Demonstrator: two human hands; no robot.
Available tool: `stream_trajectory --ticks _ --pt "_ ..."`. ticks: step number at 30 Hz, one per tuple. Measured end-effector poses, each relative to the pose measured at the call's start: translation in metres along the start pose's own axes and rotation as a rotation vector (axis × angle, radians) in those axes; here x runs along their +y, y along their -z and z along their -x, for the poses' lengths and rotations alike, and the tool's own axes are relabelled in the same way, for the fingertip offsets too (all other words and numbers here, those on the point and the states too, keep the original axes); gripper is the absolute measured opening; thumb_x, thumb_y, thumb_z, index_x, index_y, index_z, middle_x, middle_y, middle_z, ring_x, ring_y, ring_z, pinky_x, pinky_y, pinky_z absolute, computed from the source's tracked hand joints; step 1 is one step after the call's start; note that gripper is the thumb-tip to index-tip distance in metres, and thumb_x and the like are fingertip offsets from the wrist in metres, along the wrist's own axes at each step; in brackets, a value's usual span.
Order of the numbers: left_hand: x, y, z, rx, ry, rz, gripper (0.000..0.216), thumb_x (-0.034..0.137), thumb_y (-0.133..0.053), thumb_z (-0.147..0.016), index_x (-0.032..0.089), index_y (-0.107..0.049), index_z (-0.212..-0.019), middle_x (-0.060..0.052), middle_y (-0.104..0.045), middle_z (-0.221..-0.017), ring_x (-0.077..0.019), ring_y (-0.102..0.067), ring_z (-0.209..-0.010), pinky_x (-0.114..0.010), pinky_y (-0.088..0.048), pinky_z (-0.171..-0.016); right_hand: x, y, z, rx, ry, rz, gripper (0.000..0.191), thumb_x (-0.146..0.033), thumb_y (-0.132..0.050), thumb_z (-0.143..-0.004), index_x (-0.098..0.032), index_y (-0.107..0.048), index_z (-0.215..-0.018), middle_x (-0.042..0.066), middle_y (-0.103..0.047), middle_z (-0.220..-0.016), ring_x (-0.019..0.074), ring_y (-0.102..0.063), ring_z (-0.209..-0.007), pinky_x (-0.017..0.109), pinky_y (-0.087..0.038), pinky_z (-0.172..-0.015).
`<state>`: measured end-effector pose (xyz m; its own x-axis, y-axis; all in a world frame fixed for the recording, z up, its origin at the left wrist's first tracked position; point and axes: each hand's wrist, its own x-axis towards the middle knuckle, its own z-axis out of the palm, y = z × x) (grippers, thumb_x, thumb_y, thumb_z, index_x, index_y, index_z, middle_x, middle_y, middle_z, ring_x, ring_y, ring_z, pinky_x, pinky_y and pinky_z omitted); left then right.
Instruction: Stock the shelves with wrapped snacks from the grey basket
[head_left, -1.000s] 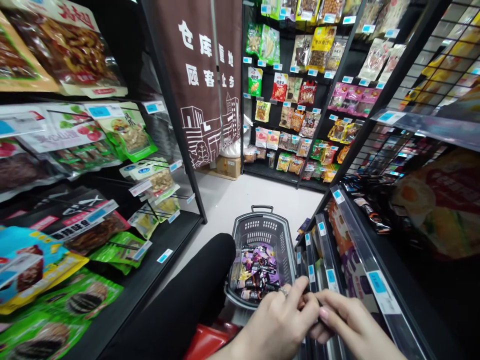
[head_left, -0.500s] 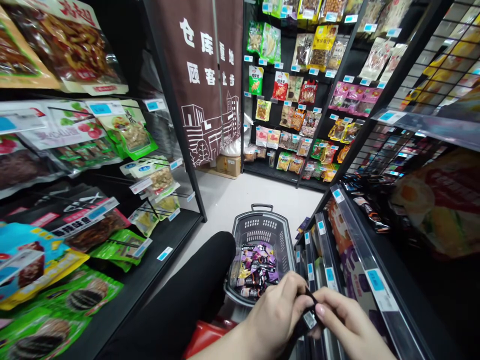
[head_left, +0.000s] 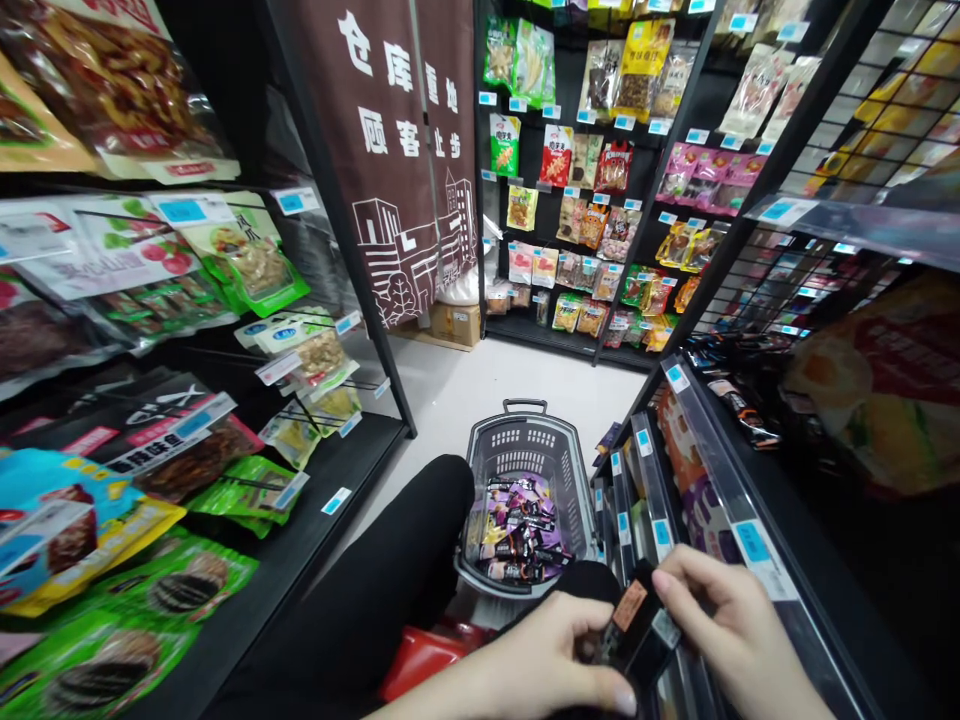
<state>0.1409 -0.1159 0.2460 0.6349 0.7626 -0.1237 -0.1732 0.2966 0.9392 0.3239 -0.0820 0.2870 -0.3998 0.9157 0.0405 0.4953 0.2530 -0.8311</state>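
Between my hands is a small black snack packet with an orange patch and a pale printed label; whether it is one packet or two, I cannot tell. My left hand is closed on its lower left side, thumb lying along the bottom. The thumb and fingers of my right hand pinch its upper right edge. Just beyond my hands stands a grey shopping basket, holding several small black and purple packets in a loose pile.
Shelves of bagged snacks rise close on my left. On the right, a shelf with clear-fronted ledges holds more black packets. A hanging rack and a brown curtain stand ahead. Something red lies by my leg.
My hands have moved slightly right and further apart. The packet has turned, so its orange patch now shows. My left hand's thumb has shifted to the bottom. The view has shifted slightly.
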Motion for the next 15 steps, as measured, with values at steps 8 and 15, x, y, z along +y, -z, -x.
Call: stream_trajectory --ticks 8,15 --pt "-0.004 0.026 0.005 -0.282 0.139 0.249 0.042 0.032 -0.074 -0.065 0.012 -0.056 -0.096 -0.008 -0.066 -0.087 -0.01 -0.06 -0.065 -0.023 -0.047 -0.066 0.001 0.026 -0.015 0.143 -0.183 -0.318 0.035 -0.049 -0.059 -0.074 -0.016 -0.056 -0.062 -0.003 -0.046 -0.048 0.0084 -0.042 -0.04 0.02 -0.034 -0.039" --pt "0.01 0.033 0.011 -0.345 0.123 0.313 0.051 0.028 -0.07 -0.068 0.012 -0.051 -0.113 -0.015 -0.061 -0.111 -0.0238 -0.066 -0.086 -0.037 -0.053 -0.069 0.006 0.041 -0.023 0.216 -0.145 -0.383 0.03 -0.044 -0.064 -0.072 -0.015 -0.063 -0.067 0.001 -0.056 -0.059 0.0097 -0.046 -0.047 0.02 -0.039 -0.041"
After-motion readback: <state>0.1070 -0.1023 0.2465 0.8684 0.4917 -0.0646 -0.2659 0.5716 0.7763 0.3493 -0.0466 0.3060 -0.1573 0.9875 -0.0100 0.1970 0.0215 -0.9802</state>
